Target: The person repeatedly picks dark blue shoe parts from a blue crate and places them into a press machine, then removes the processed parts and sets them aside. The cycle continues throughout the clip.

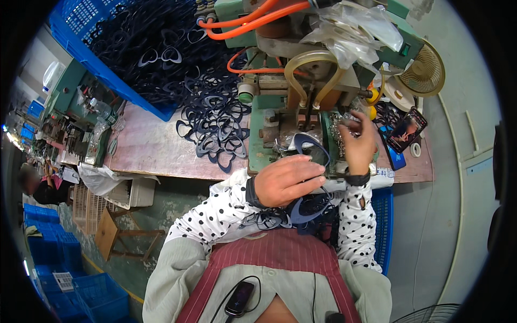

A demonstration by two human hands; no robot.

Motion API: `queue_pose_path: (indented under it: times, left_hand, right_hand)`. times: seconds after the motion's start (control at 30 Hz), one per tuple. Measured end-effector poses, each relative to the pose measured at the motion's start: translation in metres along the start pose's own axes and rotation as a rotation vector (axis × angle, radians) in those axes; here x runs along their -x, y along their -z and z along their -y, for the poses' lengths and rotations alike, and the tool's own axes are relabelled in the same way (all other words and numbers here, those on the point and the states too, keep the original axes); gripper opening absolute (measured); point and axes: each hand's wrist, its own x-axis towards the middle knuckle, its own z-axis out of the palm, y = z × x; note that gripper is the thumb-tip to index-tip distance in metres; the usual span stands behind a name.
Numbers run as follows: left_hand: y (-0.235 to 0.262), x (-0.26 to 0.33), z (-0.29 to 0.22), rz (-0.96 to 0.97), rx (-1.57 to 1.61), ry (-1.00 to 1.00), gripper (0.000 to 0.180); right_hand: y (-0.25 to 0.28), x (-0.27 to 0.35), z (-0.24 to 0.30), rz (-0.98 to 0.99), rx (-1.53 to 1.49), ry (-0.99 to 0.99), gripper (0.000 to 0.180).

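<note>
The dark blue heart-shaped frame sits just beyond the left hand, near the green machine. The left hand is curled, fingers closed on the frame's lower rim. The right hand, farther right, pinches a small metal part. Farther left, loose frames spill from a blue crate.

Dark blue heart-shaped plastic frames look smooth and faintly glossy. The worn brown wooden table is matt and scuffed. The green painted metal machine looks chipped, with glossy orange rubber hoses above. The polka-dot sleeves are soft cloth.
</note>
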Motion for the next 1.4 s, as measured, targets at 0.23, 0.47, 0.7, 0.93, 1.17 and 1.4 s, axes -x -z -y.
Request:
queue_pose_path:
  times: [0.23, 0.47, 0.7, 0.93, 1.17, 1.4]
  left_hand:
    - [-0.006, 0.003, 0.006, 0.002, 0.011, -0.003, 0.038]
    - [-0.005, 0.002, 0.003, 0.004, 0.029, 0.019, 0.037]
    - [0.002, 0.050, 0.000, -0.123, -0.211, 0.131, 0.035]
    - [0.037, 0.139, 0.050, 0.304, -0.950, 0.841, 0.009]
    - [0.047, 0.156, 0.076, 0.330, -0.965, 0.923, 0.015]
    - [0.066, 0.072, 0.051, -0.214, -0.715, 0.703, 0.022]
  right_hand:
    - [0.037, 0.004, -0.087, 0.102, 0.458, -0.068, 0.033]
    - [0.020, 0.016, -0.089, 0.120, 0.453, -0.071, 0.017]
    - [0.023, 0.015, -0.101, -0.001, 0.144, -0.151, 0.015]
    - [0.021, 0.018, -0.101, -0.066, 0.259, -0.019, 0.014]
    - [0.017, 0.016, -0.094, -0.097, 0.205, -0.058, 0.010]
    - [0.014, 0.005, -0.060, 0.005, 0.221, 0.027, 0.006]
